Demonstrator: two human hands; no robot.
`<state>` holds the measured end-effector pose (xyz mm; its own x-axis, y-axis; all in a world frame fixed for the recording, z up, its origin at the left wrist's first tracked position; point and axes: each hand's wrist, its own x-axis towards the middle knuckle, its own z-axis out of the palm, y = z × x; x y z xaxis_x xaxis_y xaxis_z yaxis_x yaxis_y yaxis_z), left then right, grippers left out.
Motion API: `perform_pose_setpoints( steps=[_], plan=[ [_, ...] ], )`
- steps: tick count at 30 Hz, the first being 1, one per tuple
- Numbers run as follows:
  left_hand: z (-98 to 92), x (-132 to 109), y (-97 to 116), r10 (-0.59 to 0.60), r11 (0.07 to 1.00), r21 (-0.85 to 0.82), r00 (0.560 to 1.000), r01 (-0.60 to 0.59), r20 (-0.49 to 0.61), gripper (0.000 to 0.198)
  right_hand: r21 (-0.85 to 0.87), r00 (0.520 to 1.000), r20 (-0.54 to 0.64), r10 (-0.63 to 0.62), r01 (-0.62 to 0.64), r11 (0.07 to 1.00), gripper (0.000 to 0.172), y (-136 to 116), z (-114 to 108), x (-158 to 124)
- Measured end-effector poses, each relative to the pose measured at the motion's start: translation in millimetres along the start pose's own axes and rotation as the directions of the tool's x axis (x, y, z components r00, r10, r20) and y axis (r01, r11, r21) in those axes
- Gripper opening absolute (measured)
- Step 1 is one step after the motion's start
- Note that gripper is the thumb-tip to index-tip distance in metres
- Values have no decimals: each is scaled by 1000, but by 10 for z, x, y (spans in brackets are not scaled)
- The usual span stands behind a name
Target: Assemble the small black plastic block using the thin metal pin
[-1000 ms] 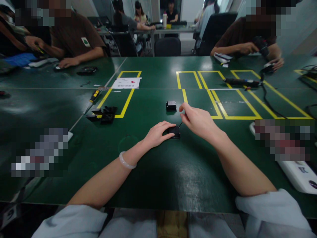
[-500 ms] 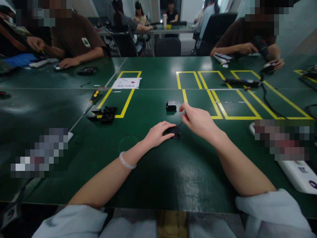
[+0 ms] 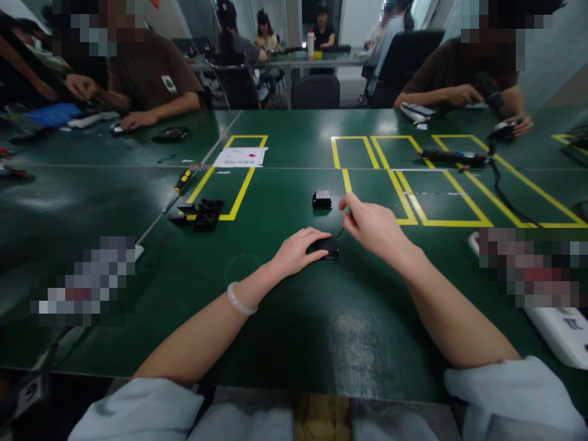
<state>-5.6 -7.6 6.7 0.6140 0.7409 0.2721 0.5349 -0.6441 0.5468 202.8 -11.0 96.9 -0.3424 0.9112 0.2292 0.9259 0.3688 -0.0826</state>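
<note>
My left hand [image 3: 298,250] holds a small flat black block [image 3: 329,247] down on the green table, fingers along its far side and thumb on the near side. Its left part is hidden under the fingers. In my closed right hand [image 3: 374,225] is a thin dark rod-shaped tool [image 3: 340,233], slanting down to the block's right edge. The fist hides its upper end, and the tip's exact contact is too small to make out. Just beyond the block stands another black block with a pale top [image 3: 322,199].
Black bracket-like parts [image 3: 206,214] lie left, near a yellow-and-black screwdriver [image 3: 184,180] and a paper sheet [image 3: 241,157]. Yellow tape outlines mark the green table [image 3: 285,331]. White-cased devices [image 3: 563,334] flank my arms. Co-workers sit across; one holds a power drill [image 3: 489,92].
The whole view has shifted slightly, so everything appears a little lower and further right. Both hands keep nearly the same pose on the block and the tool.
</note>
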Motion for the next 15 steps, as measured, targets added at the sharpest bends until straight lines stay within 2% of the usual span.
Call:
perform_pose_setpoints(
  steps=[5,10,15],
  plan=[
    [2,-7,-4,-4,1000,5,1000,4,6,39,18,1000,-10,-9,9,1000,29,23,42,28],
    [-2,-11,-2,-8,1000,9,1000,8,6,39,-44,1000,25,-8,9,999,32,40,36,50],
    [3,-11,-14,-8,1000,-2,1000,8,14,40,13,997,67,-40,40,999,29,45,-17,55]
  ],
)
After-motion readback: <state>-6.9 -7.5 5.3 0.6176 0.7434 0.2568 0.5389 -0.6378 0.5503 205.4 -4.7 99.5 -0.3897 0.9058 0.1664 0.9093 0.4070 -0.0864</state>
